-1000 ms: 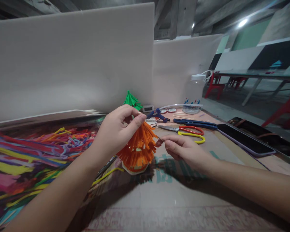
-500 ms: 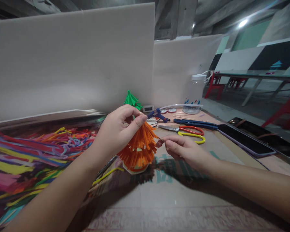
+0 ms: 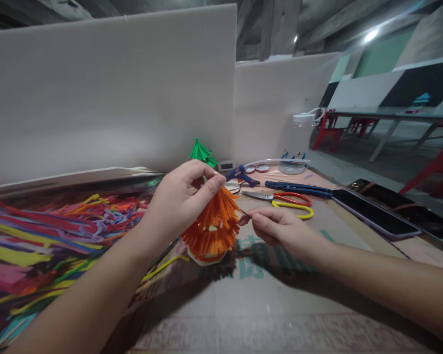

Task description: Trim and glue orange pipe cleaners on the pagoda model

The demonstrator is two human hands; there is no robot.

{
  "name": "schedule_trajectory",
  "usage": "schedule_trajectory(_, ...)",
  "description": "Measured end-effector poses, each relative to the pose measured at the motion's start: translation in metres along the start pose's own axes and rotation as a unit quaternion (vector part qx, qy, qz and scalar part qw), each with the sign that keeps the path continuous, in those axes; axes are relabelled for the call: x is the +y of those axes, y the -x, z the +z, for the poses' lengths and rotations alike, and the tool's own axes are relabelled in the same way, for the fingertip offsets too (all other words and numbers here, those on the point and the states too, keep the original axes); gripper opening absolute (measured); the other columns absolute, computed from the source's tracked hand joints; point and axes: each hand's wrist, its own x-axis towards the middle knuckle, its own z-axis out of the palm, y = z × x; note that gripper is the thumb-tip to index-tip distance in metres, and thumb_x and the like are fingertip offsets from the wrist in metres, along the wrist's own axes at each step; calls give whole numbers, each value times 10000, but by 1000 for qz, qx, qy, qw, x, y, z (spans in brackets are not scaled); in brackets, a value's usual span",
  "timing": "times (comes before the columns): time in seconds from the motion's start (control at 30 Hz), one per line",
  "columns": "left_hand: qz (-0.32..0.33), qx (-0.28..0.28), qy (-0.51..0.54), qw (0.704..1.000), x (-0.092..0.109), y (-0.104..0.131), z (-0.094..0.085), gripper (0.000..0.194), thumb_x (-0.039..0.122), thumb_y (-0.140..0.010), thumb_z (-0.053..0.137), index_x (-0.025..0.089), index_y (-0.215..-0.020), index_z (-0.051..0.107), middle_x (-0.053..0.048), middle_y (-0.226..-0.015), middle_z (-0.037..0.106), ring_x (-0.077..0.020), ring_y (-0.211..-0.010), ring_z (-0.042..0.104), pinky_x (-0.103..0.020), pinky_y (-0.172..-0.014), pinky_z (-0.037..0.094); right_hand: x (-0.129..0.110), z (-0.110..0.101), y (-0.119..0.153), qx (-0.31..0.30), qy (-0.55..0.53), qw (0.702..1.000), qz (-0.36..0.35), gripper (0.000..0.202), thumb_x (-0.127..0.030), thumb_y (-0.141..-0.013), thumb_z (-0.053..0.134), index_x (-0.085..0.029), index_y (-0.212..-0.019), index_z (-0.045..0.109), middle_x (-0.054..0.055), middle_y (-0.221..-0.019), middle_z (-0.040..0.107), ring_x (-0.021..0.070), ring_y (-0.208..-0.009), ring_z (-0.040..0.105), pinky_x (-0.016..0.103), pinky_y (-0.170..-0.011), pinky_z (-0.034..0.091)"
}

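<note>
An orange pipe-cleaner tree (image 3: 216,231) with drooping tiers stands upright on a pale, flat-sided base (image 3: 206,262) in front of me. My left hand (image 3: 194,191) is closed in a pinch at its top, covering the tip. To the right of it, my right hand (image 3: 276,226) pinches a thin dark stick (image 3: 244,213), whose far end reaches the tree's right edge. Whether that end touches the orange strands or lies just in front of them I cannot tell. A green pipe-cleaner tree (image 3: 201,152) shows behind my left hand.
Loose coloured pipe cleaners (image 3: 77,231) heap on the left. Behind my right hand lie scissors (image 3: 291,199), a blue utility knife (image 3: 299,188), a blue glue gun (image 3: 241,174) and a phone (image 3: 376,211). A clear bottle (image 3: 295,142) stands farther back, near a white panel (image 3: 110,93).
</note>
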Motion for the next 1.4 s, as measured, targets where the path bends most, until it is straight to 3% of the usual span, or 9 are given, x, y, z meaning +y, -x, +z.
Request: schedule_trajectory(1.4, -3, -2, -6, 1000, 2, 1, 0, 232, 413, -932, 580, 210, -843, 646, -28, -856, 672, -169, -765, 610, -287, -665, 458, 1, 1, 0, 3, -22, 1000, 2, 514, -623, -878, 608, -122, -964, 686, -77, -552, 330, 81, -487, 268, 246, -430, 155)
